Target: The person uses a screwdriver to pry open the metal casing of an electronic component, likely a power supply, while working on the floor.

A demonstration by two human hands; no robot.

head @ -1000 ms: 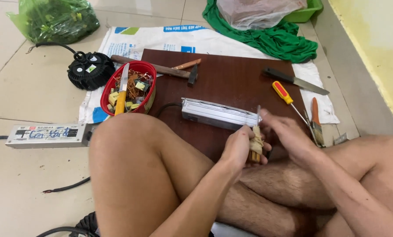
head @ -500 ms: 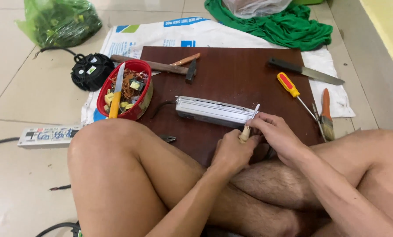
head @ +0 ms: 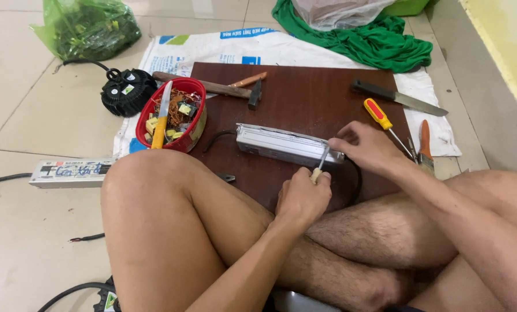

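Silver metal box (head: 287, 144) on brown board (head: 305, 92), by knees | head view: left hand (head: 302, 196) fisted on wood-handled tool (head: 319, 167), tip at box end | right hand (head: 365, 145) clamps box end | risk: tip slips w/ push, jabs right fingers.

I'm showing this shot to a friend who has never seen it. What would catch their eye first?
Probably the two hands at the centre: the left hand grips a small wooden-handled tool against the end of a long silver metal box on the dark brown board, where the right hand steadies it. Next, the red bowl of copper wire and parts at the board's left edge.
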